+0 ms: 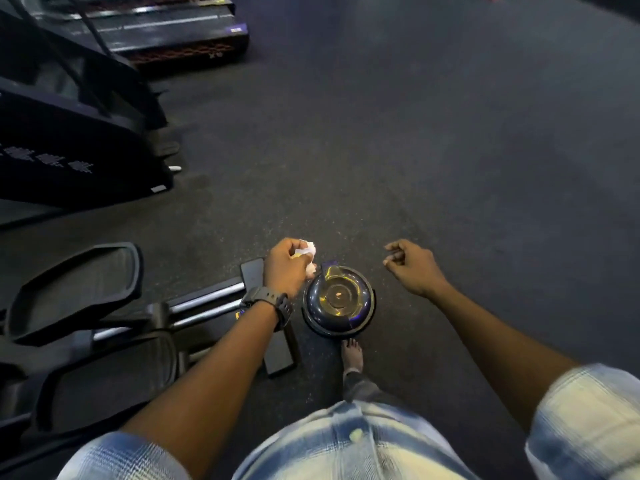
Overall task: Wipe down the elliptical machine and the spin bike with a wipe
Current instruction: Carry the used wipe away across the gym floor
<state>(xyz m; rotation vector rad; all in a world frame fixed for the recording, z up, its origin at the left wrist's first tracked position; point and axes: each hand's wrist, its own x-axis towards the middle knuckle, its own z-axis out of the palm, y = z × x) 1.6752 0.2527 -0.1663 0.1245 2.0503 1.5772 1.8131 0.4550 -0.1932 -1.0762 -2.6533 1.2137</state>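
Note:
My left hand (285, 268), with a dark watch on the wrist, grips a crumpled white wipe (308, 252) just above and left of a round shiny black bin (337, 303) on the floor. Out to the right of the bin, my right hand (414, 268) hangs in the air with its fingers loosely curled and nothing in it. The elliptical machine (79, 306) fills the lower left, its black foot pedals and silver rails reaching toward my left wrist. No spin bike is in view.
A large black cardio machine (69, 140) stands at the left, and a treadmill deck (173, 32) lies at the top left. Dark rubber floor (450, 150) spreads across the middle and right. A bare foot (352, 355) stands just behind the bin.

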